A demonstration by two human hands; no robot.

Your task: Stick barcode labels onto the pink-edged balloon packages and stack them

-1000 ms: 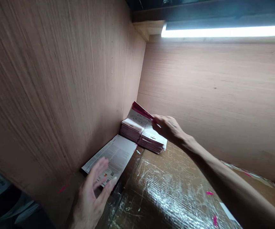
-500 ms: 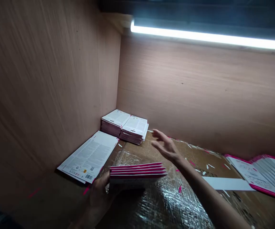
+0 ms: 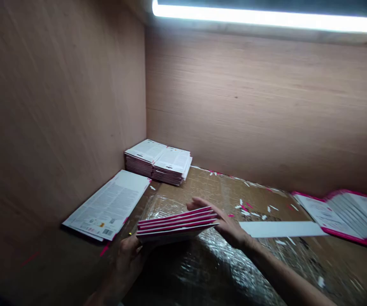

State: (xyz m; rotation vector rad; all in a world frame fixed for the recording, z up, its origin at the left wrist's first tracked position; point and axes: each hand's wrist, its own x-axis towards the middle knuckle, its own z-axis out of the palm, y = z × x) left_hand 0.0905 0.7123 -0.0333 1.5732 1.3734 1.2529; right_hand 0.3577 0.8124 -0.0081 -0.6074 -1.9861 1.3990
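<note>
A small bundle of white printed cards with pink edges [image 3: 177,227] is held up above the wrapped surface, its layers fanned slightly apart at the right end. My left hand [image 3: 129,255] grips the bundle at its left end, the thumb by the edge. At the opposite end is my right hand [image 3: 223,223], its fingers stretched out behind the cards and partly hidden by them. It looks to be touching that end, though the contact itself is hidden.
In the back left corner stand two neighbouring stacks of printed cards [image 3: 170,163]. Larger printed sheets [image 3: 107,208] lie along the left wooden wall. Fanned pink-edged cards [image 3: 345,216] and a white strip [image 3: 282,229] are at right. Paper scraps [image 3: 250,212] dot the plastic-wrapped cardboard [image 3: 215,187].
My right hand has come down from the open air near the stacks to the right end of the bundle. The left hand keeps its hold. The camera view has shifted.
</note>
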